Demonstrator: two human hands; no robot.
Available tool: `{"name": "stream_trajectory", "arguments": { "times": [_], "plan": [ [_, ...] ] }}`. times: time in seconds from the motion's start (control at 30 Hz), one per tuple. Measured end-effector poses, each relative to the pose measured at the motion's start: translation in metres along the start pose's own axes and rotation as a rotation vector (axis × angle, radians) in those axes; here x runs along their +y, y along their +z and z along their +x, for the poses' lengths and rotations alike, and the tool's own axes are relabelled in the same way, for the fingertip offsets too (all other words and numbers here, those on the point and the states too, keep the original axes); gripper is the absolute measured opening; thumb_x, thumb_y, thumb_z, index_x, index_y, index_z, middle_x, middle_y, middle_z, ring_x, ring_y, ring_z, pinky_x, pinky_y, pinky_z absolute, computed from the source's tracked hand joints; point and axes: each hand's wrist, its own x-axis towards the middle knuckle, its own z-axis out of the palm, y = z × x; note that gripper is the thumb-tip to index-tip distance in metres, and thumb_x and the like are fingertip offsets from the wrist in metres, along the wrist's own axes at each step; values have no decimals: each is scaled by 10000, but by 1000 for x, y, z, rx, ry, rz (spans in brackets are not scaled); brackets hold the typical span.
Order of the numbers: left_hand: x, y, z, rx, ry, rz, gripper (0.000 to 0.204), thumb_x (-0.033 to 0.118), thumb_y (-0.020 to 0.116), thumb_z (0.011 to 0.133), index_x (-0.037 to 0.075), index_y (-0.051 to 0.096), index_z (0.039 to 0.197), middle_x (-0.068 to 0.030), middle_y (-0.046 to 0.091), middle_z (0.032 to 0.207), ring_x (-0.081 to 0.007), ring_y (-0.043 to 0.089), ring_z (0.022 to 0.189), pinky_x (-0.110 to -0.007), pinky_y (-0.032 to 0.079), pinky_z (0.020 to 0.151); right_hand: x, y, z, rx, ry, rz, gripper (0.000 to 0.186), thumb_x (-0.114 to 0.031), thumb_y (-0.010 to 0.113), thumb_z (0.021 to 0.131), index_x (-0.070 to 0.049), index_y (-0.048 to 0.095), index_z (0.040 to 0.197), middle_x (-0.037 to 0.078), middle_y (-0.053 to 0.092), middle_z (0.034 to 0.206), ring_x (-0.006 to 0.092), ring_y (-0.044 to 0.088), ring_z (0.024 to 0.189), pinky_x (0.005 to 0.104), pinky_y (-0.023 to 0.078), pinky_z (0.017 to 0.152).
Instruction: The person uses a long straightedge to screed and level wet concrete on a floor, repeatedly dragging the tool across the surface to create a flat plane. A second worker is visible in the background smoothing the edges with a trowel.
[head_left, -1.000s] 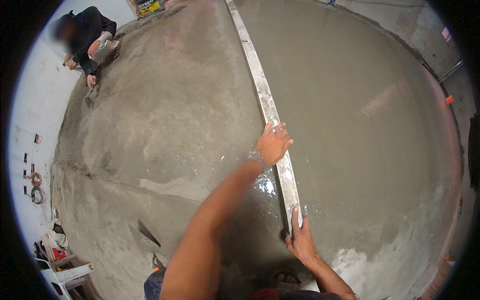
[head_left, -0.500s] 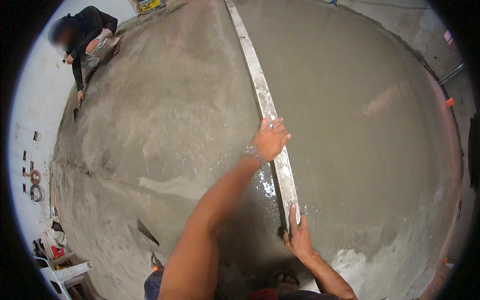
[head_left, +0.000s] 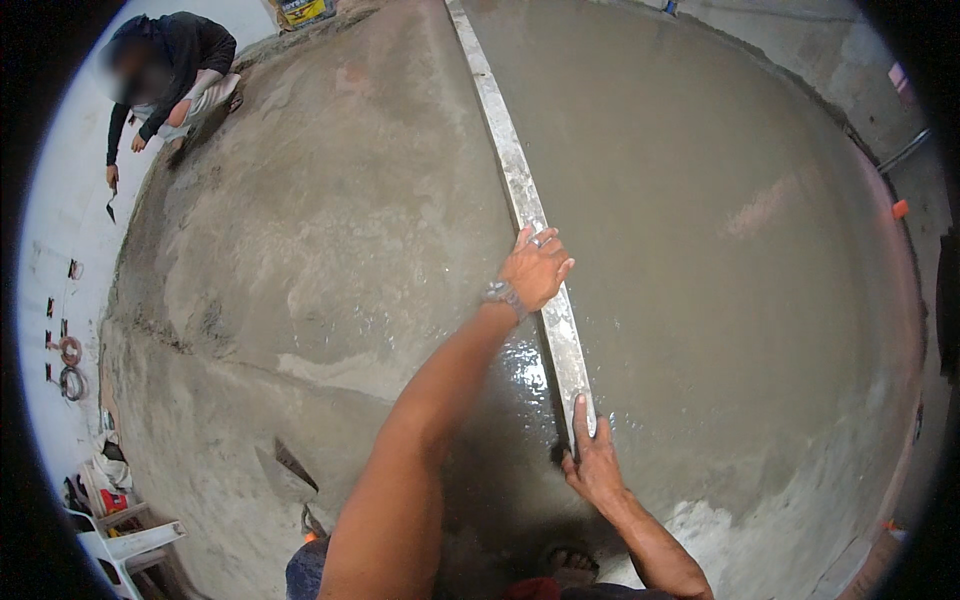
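Clearly, the left fingers (head_left: 523,240) and right fingers (head_left: 581,415) grip the pale bar (head_left: 516,165); a yellow-fronted bag (head_left: 303,13) bears print.

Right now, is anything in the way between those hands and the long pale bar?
Nothing visible: the left hand rests directly on the long bar, and the right hand holds its near end. A trowel lies off to the left.

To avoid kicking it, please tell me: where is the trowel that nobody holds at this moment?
In the head view, the trowel is at the lower left on the grey floor, just left of the person's left arm.
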Motion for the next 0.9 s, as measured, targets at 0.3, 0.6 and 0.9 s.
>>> {"name": "stream_trajectory", "arguments": {
  "times": [0.3, 0.6, 0.9],
  "plan": [
    [1, -2, 0, -13, -7, -15, 314, 288, 439, 949, 60, 649, 1001, -108, 597, 1092, -274, 422, 1247, -511, 215, 1095, 1, 0, 1, -15, 2, 13, 951, -4, 622, 728, -30, 27, 1471, 317, 376, 1099, 461, 470, 933, 474, 440, 861],
    [-4, 2, 0, 24, 15, -13, 297, 281, 451, 943, 74, 657, 991, -126, 599, 1077, -277, 432, 1236, -509, 232, 1077, -2, -2, 0, -29, 5, 22, 958, -3, 637, 728, -29, 30, 1468, 329, 363, 1127, 498, 453, 1001, 494, 441, 873],
    [-2, 1, 2, -13, 3, -21, 291, 279, 469, 936, 67, 665, 979, -119, 605, 1086, -274, 441, 1228, -513, 225, 1076, -3, -9, -2, -54, 19, -4, 943, -11, 637, 735, -32, 48, 1471, 322, 361, 1118, 481, 468, 980, 472, 448, 859]
  ]
}}
